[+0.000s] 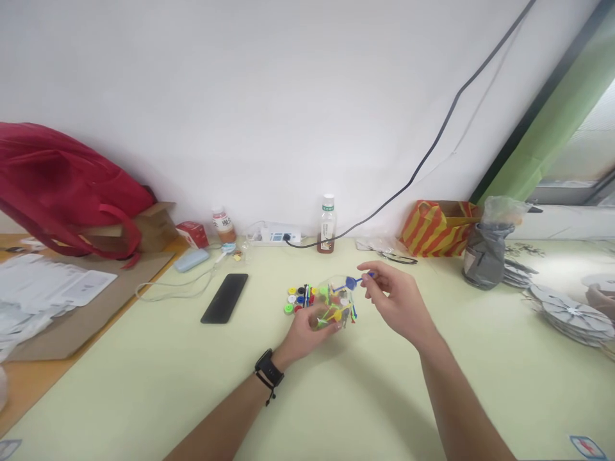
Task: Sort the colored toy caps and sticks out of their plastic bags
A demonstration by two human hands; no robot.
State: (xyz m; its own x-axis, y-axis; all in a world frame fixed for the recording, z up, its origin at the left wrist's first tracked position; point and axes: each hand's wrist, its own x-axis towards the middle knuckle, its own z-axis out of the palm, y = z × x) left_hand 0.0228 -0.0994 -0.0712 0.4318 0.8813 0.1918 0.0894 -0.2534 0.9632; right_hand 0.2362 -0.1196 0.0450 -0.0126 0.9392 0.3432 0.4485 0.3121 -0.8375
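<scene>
My left hand [310, 331], with a black watch at the wrist, is closed around a clear bag of colourful plastic pieces [337, 314] in yellow, green, blue and red. Pinched between the thumb and fingers of my right hand [390, 296] is a blue plastic piece [352, 282] with a round disc and a thin stem. It is just above the right side of the bag's contents. Beyond my left hand, small round plastic discs [291, 299] in several colours lie grouped on the table. My left fingers and the bag partly hide this group.
A black phone [225, 298] lies to the left on the pale green table [365, 397]. Along the wall stand a drink bottle [327, 224], a power strip [276, 235] and a striped bag [435, 229]. A grey bag [484, 253] and stacked white discs [571, 314] are at right.
</scene>
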